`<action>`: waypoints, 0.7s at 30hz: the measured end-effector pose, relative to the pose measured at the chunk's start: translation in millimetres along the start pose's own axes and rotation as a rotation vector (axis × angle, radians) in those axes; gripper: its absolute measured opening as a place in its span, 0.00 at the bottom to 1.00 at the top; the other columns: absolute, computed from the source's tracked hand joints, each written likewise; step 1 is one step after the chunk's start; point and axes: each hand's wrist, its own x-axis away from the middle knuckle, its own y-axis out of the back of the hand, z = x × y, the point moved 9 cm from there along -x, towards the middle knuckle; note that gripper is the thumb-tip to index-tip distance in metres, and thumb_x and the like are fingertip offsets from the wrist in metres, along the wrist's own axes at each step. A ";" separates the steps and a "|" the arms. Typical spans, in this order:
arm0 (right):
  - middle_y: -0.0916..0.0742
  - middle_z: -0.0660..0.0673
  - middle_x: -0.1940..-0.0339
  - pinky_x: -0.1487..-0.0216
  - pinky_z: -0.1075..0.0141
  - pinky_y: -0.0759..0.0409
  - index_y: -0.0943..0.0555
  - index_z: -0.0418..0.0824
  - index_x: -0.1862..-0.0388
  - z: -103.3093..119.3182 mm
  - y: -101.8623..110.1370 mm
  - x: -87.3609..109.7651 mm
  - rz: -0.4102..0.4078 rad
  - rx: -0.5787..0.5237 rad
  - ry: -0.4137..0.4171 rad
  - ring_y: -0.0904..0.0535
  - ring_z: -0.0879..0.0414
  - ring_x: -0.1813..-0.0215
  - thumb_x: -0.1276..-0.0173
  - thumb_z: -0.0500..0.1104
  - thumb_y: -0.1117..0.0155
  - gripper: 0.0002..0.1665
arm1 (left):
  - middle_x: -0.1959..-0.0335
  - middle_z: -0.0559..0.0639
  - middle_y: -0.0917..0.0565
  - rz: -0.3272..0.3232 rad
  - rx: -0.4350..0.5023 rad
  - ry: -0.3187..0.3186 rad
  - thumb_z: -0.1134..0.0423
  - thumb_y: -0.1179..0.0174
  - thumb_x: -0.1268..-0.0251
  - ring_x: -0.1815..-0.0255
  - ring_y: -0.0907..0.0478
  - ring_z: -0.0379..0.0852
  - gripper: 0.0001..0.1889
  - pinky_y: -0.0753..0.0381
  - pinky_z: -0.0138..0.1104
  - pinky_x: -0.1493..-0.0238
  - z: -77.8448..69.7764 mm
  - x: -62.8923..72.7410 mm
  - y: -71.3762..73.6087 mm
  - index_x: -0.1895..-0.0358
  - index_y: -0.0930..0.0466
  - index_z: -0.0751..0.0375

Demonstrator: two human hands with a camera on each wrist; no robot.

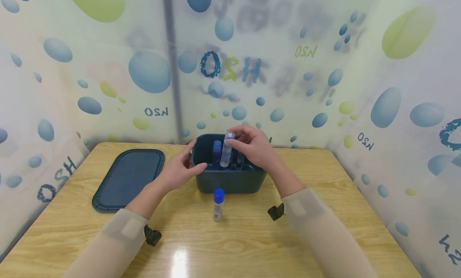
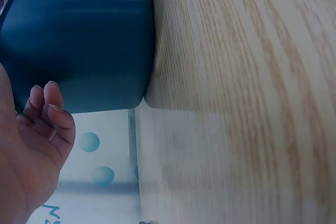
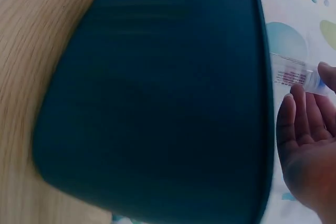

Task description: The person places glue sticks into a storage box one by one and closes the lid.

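Note:
A dark blue plastic bin (image 1: 230,182) stands open-topped at the back of the table. My left hand (image 1: 179,168) holds its left end, thumb over the front rim and fingers along the outside; in the left wrist view several fingers (image 2: 63,124) curl loosely beside the wall. The right hand (image 1: 256,148) pinches a slim clear bottle (image 1: 226,152) between thumb and fingers, upright and slightly tilted over the bin's opening. Printed text shows on this bottle (image 3: 291,72) in the right wrist view. Inside the bin stands a blue-capped bottle (image 1: 217,154), with another dark bottle (image 1: 240,160) to its right.
A small bottle with a blue cap (image 1: 218,206) stands on the table in front of the bin. The bin's flat dark blue lid (image 1: 129,180) lies at the left. Patterned curtains (image 1: 230,97) hang behind the wooden table (image 1: 288,238) and on both sides.

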 end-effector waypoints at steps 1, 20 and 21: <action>0.11 0.43 0.43 0.48 0.54 0.13 0.14 0.46 0.31 -1.4 -3.4 -1.8 0.007 -0.004 0.002 0.14 0.49 0.51 0.20 0.48 0.28 0.22 | 0.69 0.51 0.28 0.001 0.002 0.000 0.44 0.31 0.22 0.69 0.29 0.49 0.51 0.28 0.38 0.68 0.0 0.0 -0.2 0.07 0.54 0.46; 0.13 0.43 0.39 0.45 0.36 0.14 0.14 0.46 0.32 -16.1 -44.2 -22.4 0.091 -0.035 -0.068 0.14 0.44 0.50 0.20 0.51 0.28 0.22 | 0.71 0.51 0.26 0.013 0.000 -0.005 0.43 0.33 0.21 0.70 0.29 0.49 0.51 0.28 0.39 0.68 -1.3 0.6 -0.3 0.07 0.55 0.48; 0.13 0.43 0.40 0.46 0.38 0.14 0.14 0.46 0.32 -16.8 -44.8 -23.0 0.090 -0.033 -0.068 0.14 0.45 0.50 0.20 0.51 0.28 0.22 | 0.71 0.51 0.26 0.013 0.002 -0.004 0.43 0.33 0.21 0.70 0.29 0.49 0.51 0.28 0.39 0.68 -1.3 0.7 -0.3 0.07 0.55 0.48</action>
